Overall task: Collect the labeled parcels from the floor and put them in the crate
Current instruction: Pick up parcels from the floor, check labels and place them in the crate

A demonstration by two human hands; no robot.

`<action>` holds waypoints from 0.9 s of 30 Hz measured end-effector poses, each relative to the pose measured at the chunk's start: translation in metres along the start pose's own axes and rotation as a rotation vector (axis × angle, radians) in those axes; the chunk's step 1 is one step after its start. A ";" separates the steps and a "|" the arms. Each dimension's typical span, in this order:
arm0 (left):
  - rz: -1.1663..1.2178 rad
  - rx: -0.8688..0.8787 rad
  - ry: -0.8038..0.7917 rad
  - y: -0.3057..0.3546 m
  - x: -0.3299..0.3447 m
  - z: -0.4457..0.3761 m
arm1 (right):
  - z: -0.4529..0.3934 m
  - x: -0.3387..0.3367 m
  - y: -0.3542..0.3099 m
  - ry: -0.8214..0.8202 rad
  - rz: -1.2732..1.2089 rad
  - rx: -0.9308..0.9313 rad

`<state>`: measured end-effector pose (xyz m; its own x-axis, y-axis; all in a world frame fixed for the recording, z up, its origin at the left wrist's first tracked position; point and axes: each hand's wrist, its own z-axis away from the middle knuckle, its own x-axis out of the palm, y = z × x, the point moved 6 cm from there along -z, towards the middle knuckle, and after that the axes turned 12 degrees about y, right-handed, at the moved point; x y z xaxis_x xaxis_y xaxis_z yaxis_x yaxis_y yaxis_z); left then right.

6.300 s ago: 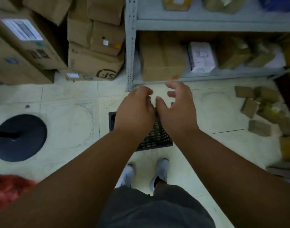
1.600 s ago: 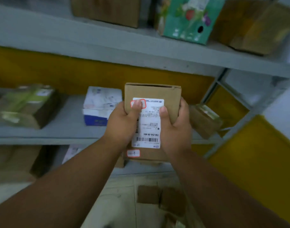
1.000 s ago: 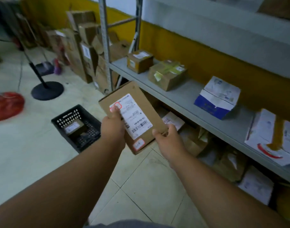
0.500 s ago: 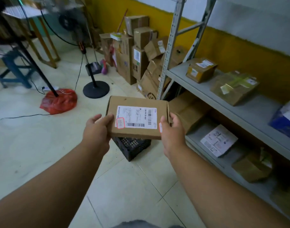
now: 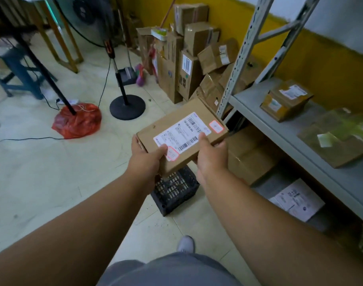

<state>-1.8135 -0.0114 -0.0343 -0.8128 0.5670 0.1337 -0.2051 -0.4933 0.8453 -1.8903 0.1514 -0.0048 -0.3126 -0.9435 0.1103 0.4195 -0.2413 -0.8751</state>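
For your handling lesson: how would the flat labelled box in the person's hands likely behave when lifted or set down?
The box is probably stiff: its cardboard faces stay flat, held only at one end by the left hand and right hand. Likely light, given that easy hold. Flat and low, it should not roll.

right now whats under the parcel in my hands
The black crate sits on the floor below the parcel, which the left hand and right hand hold. Only its near part shows; the parcel covers the rest, so its contents cannot be seen.
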 end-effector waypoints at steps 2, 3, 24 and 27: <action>-0.059 0.010 -0.007 0.018 0.000 -0.020 | -0.016 0.024 -0.005 -0.036 0.013 0.014; -0.114 0.024 0.006 0.027 -0.002 -0.031 | -0.023 0.034 -0.008 -0.056 0.041 -0.002; -1.158 0.610 -0.554 0.105 0.111 -0.354 | -0.183 0.229 0.044 0.428 0.313 -0.209; -1.187 0.539 -0.564 0.070 0.122 -0.396 | -0.208 0.238 0.090 0.627 0.527 -0.237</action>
<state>-2.1432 -0.2381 -0.1641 0.0414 0.7063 -0.7067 -0.2676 0.6893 0.6732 -2.1041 -0.0480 -0.1550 -0.5704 -0.6018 -0.5591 0.4747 0.3139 -0.8222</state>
